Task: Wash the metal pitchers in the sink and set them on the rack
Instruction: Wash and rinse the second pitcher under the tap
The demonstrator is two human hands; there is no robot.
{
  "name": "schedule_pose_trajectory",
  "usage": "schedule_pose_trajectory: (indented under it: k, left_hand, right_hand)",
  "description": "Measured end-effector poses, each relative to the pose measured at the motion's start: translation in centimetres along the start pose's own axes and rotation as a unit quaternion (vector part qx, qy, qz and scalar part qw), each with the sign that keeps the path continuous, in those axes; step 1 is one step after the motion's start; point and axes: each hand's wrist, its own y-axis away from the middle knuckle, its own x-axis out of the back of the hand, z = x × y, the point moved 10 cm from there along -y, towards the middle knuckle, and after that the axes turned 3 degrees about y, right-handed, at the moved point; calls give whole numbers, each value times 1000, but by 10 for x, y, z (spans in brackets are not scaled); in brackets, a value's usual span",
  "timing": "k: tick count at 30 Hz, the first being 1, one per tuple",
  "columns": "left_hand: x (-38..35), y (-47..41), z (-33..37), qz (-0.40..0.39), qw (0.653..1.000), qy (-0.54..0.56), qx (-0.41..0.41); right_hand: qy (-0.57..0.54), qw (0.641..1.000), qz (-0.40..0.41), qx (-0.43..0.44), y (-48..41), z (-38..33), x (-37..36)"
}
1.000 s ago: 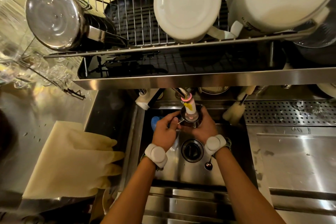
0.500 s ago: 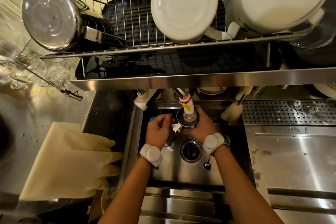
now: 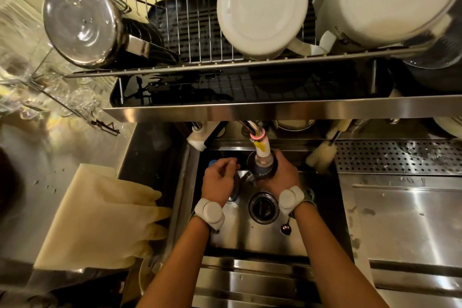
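My right hand [image 3: 283, 175] grips a small metal pitcher [image 3: 262, 170] and holds it upright right under the tap [image 3: 260, 144] in the sink [image 3: 250, 242]. My left hand [image 3: 218, 181] hovers just left of the pitcher, apart from it, with its fingers curled in and nothing visible in them. Something blue [image 3: 212, 163] and a metal piece [image 3: 235, 191] show from under that hand. On the wire rack [image 3: 195, 32] above, a larger metal pitcher [image 3: 82, 22] lies bottom-out at the left end.
Two white pots [image 3: 262, 5] [image 3: 390, 0] fill the rack's middle and right. A drain [image 3: 263, 207] and a small spoon [image 3: 286, 229] lie in the sink. Pale rubber gloves [image 3: 100, 220] rest on the left counter, a bottle brush [image 3: 322, 155] by the perforated board [image 3: 400, 157].
My left hand has let go of the pitcher and drawn back to the left. My right hand keeps the pitcher under the tap.
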Motion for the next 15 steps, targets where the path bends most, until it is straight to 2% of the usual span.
schedule_pose_trajectory:
  k: [3,7,12,15]
  left_hand:
    - [1,0,1,1,1000,1,3]
    - [4,1,1,6,1000,9,5]
    - [6,4,0,7,1000,12,2]
    - [4,4,-1,3,1000,3,2]
  right_hand:
    - [7,998,-62,15,0,-4,-11]
    - [-26,999,22,1,3,-5,1]
    - [-21,999,-22,23,5,-9,-1]
    - [-31,999,34,5,6,-4,4]
